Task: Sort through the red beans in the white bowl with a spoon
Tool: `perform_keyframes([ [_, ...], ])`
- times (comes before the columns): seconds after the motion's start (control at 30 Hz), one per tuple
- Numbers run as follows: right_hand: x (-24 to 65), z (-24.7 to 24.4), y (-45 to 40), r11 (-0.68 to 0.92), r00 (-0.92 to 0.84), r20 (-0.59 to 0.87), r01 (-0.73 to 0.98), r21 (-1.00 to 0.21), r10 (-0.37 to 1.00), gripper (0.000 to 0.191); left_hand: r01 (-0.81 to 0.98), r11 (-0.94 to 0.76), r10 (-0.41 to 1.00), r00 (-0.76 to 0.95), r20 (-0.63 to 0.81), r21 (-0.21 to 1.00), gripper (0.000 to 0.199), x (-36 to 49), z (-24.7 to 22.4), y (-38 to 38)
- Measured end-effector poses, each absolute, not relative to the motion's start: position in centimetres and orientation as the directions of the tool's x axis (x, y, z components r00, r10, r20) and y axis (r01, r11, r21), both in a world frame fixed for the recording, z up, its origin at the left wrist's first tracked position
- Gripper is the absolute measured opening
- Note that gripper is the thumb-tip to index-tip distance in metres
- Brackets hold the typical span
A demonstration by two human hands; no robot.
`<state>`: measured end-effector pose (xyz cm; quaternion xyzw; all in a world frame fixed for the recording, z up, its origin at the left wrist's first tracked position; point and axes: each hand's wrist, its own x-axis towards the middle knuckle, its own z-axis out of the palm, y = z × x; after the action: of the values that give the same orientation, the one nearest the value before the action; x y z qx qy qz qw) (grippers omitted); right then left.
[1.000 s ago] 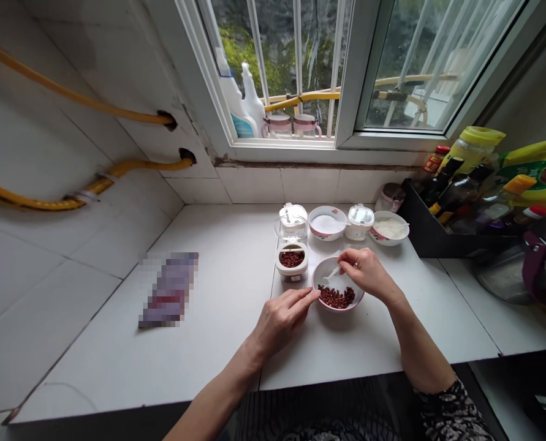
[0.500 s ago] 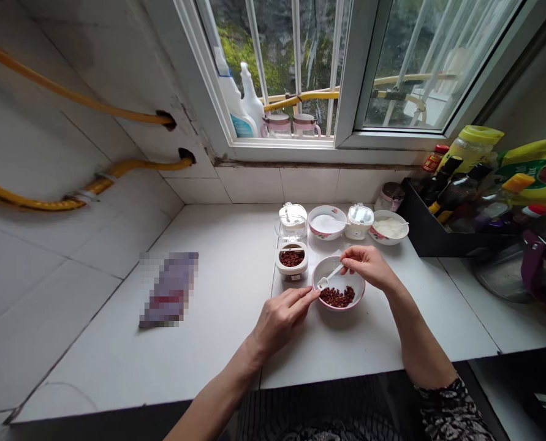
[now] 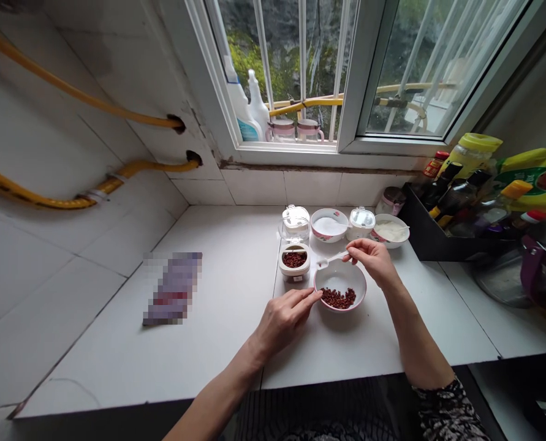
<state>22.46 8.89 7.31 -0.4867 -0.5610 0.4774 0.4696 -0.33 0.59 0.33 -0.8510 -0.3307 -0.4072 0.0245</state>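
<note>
A white bowl with a pink rim (image 3: 341, 278) stands on the counter, dark reddish-brown peppercorns (image 3: 339, 299) heaped along its near side. At its left edge, my left hand (image 3: 284, 315) grips the rim with the fingertips; the thumb is hidden. Between thumb and fingers of my right hand (image 3: 367, 257), a small white spoon (image 3: 331, 260) is pinched by its handle. Its scoop end is above the bowl's far left rim and looks empty. Just left of the bowl sits an opened spice jar (image 3: 295, 260) of the same peppercorns, its clear lid raised.
Behind are a closed white-lidded jar (image 3: 295, 217), a bowl of white grains (image 3: 329, 225), another lidded jar (image 3: 361, 222) and a bowl of pale powder (image 3: 391, 230). A black box (image 3: 422, 229) of bottles stands right, beside a metal pot (image 3: 507, 275). A blurred purple packet (image 3: 174, 291) lies left.
My right hand has lifted the spoon from inside the bowl up and back to the far left rim. My left hand stays at the bowl. The view has shifted slightly.
</note>
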Motion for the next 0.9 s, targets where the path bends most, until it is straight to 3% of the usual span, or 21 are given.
perform_keyframes([
  [0.1,20.6,7.4,8.5,0.221,-0.014,0.221,0.137,-0.966,0.975,0.021,0.582,-0.778,0.546,0.445,0.709,0.234,0.034,-0.3,0.2,0.6],
  [0.17,19.3,7.4,7.9,0.362,-0.017,0.371,0.265,-0.894,0.928,0.015,0.585,-0.776,0.551,0.445,0.706,0.237,0.035,-0.3,0.2,0.7],
  [0.27,17.8,7.6,7.2,0.596,-0.141,0.619,0.498,-0.630,0.773,0.012,0.587,-0.774,0.551,0.441,0.709,0.236,0.037,-0.2,0.2,0.7],
  [0.33,17.6,7.7,6.8,0.693,-0.244,0.707,0.557,-0.458,0.664,0.015,0.586,-0.775,0.546,0.435,0.716,0.235,0.036,-0.2,0.3,0.7],
  [0.43,18.7,8.2,6.6,0.732,-0.250,0.763,0.560,-0.387,0.595,0.014,0.585,-0.777,0.544,0.437,0.716,0.233,0.036,-0.2,0.4,0.6],
  [0.53,21.1,8.8,6.7,0.661,-0.189,0.711,0.581,-0.475,0.677,0.009,0.584,-0.776,0.552,0.447,0.704,0.238,0.035,-0.2,0.5,0.6],
  [0.67,24.0,8.9,6.9,0.497,-0.303,0.420,0.708,-0.502,0.856,0.014,0.578,-0.779,0.549,0.444,0.708,0.242,0.034,-0.3,0.5,0.5],
  [0.77,24.2,8.6,7.0,0.442,-0.358,0.259,0.755,-0.485,0.897,0.016,0.583,-0.775,0.557,0.450,0.699,0.243,0.036,-0.3,0.4,0.5],
  [0.9,22.8,8.1,6.9,0.385,-0.388,0.138,0.686,-0.617,0.911,0.018,0.583,-0.775,0.561,0.455,0.692,0.246,0.035,-0.4,0.4,0.5],
])
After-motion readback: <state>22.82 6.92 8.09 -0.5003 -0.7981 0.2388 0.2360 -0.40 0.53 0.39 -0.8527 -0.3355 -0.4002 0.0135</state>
